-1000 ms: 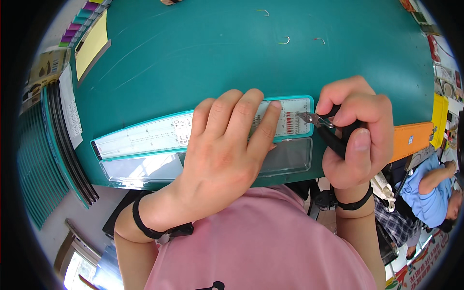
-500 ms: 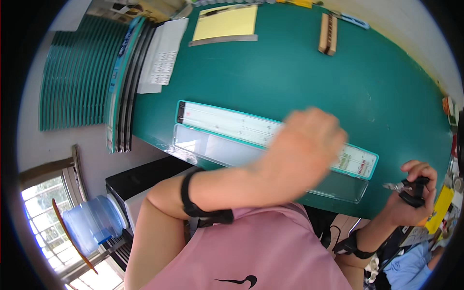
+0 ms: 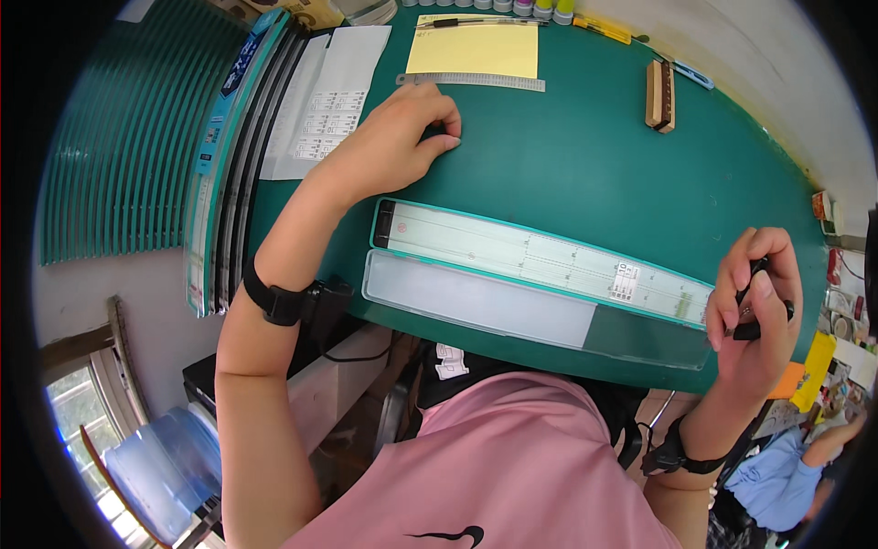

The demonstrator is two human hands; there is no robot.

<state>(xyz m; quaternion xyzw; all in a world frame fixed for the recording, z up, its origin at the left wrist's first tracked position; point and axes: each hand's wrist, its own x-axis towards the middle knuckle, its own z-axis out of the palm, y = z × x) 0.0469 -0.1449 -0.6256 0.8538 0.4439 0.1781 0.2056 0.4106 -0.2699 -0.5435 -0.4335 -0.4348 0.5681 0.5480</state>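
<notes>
A long, flat teal-edged case lies slanted across the table, its pale inside marked with fine lines. The clear lid is folded open on the side nearest me. Toward the case's right part sits a small white label. Beyond the case's left end is my left hand, just below a metal ruler; its fingers are curled, and what they hold, if anything, is hidden. At the case's right end, my right hand is wrapped around black-handled pliers.
White label sheets lie at left beside several upright teal-edged cases. Farther back are a yellow notepad with a pen, a wooden block and a yellow cutter. At lower right, another person's blue sleeve shows.
My left hand has swung from over the case to the far left, uncovering the small label on it. My right hand has risen and turned, still holding the pliers. The view has shifted.
</notes>
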